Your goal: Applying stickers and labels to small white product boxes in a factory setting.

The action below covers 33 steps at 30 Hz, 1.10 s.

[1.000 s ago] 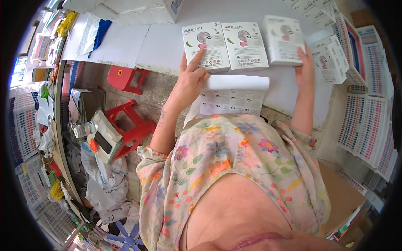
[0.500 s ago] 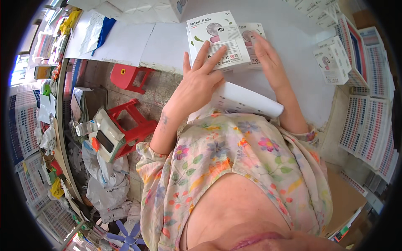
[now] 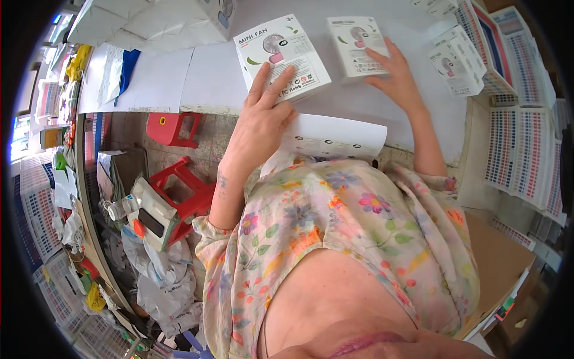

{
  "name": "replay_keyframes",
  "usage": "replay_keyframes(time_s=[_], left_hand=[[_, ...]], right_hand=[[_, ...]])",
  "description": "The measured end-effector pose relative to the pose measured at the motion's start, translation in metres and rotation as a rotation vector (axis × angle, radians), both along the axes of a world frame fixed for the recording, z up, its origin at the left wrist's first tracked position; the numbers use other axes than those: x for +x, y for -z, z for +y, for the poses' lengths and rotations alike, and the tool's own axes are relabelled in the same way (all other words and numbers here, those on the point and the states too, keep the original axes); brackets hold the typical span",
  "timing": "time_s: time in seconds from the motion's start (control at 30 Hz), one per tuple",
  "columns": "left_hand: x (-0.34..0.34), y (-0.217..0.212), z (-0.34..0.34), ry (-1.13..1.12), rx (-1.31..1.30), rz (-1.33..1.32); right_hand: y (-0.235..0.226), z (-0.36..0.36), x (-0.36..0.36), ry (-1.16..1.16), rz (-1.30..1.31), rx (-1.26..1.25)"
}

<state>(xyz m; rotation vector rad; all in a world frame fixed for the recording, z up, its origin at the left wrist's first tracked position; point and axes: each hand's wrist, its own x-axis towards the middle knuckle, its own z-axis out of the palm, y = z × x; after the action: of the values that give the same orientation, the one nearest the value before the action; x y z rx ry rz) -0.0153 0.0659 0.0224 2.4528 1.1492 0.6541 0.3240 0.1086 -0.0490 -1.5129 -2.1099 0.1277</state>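
Observation:
A white mini fan box [image 3: 296, 51], printed with a fan and leaves, lies tilted on the table in front of me. My left hand [image 3: 260, 122] rests on its lower part, two fingers stretched over the printed face and the others bent. To its right sits a second white fan box [image 3: 353, 42], slightly blurred. Along that box's right side is my right hand [image 3: 397, 81], fingers apart and seemingly touching its edge. Between my hands and my blouse, a white sheet of dark oval stickers [image 3: 335, 134] curves over the table's near edge.
More fan boxes [image 3: 457, 63] stand at the right, beside stacks of printed sheets [image 3: 520, 149]. A large white carton [image 3: 149, 24] occupies the far left. Below the table are red stools [image 3: 188, 188], a phone [image 3: 150, 222] and plastic bags [image 3: 167, 293].
The second box has come out from behind the first and now sits apart to its right, with my right hand beside it. My view has shifted, showing the sticker sheet flatter.

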Motion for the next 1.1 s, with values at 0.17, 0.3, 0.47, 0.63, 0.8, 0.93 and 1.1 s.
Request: replay_keyframes(time_s=[0.17,0.3,0.47,0.63,0.8,0.93,1.1], left_hand=[[0.003,0.001,0.000,-0.011,0.044,-0.034],[0.003,0.003,-0.001,-0.001,0.052,-0.050],[0.004,0.006,-0.001,-0.012,0.042,-0.056],[0.002,0.007,-0.001,-0.007,0.040,-0.056],[0.000,0.009,0.000,-0.013,0.033,-0.071],[-0.003,0.009,-0.002,0.000,0.028,-0.111],[-0.017,-0.011,-0.019,-0.072,0.122,-0.156]], right_hand=[[-0.004,0.011,0.000,0.372,0.611,-0.469],[-0.006,0.008,-0.014,0.275,0.878,-0.691],[-0.007,-0.009,-0.080,0.097,0.979,-0.528],[-0.011,-0.002,-0.074,0.061,1.059,-0.702],[-0.009,-0.009,-0.088,0.104,1.150,-0.509],[-0.010,-0.004,-0.081,0.211,1.133,-0.360],[-0.052,0.003,-0.054,0.180,1.460,-0.184]])
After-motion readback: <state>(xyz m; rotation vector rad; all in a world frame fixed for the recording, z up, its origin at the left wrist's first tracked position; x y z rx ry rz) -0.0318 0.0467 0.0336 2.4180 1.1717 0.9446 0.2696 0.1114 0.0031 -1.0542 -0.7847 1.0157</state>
